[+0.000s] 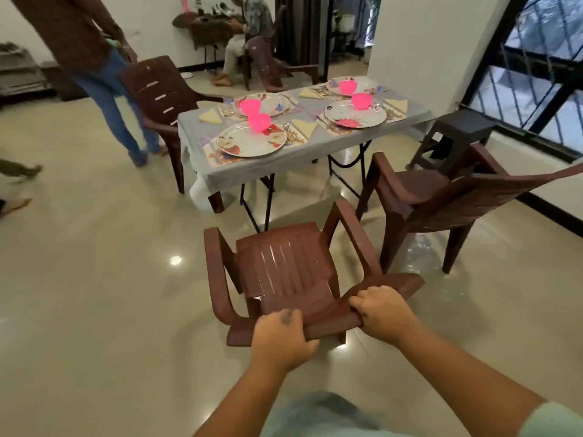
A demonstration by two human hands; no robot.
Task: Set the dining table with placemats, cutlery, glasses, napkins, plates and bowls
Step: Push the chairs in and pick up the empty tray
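A glossy cream tile floor (94, 279) runs through this room, and the dining table (252, 171), draped in a grey cloth, stands ahead of me. On the table lie four place settings: floral plates (252, 141) on placemats (217, 157), a pink bowl (259, 122) on each plate, yellow folded napkins (304, 127) beside them, and cutlery (291, 132) next to the nearest plate. A small glass (228, 100) stands at the table's far left corner.

On my side of the table I hold a brown plastic armchair (284, 263) by the top of its backrest, its seat facing the table. My left hand (280, 339) curls over the backrest's left part, fingers wrapped round the edge. My right hand (381, 313) grips the same edge further right, knuckles up.

To the right of the table stands a second brown chair (441, 197), and behind it a dark stool (457, 134). At the table's left end a standing person (94, 58) in jeans holds the back of a third chair (157, 89). Beyond the table another person (249, 29) sits on a fourth chair (271, 61) near a small dark side table (205, 29). A barred window (536, 74) fills the wall to the right of the table.
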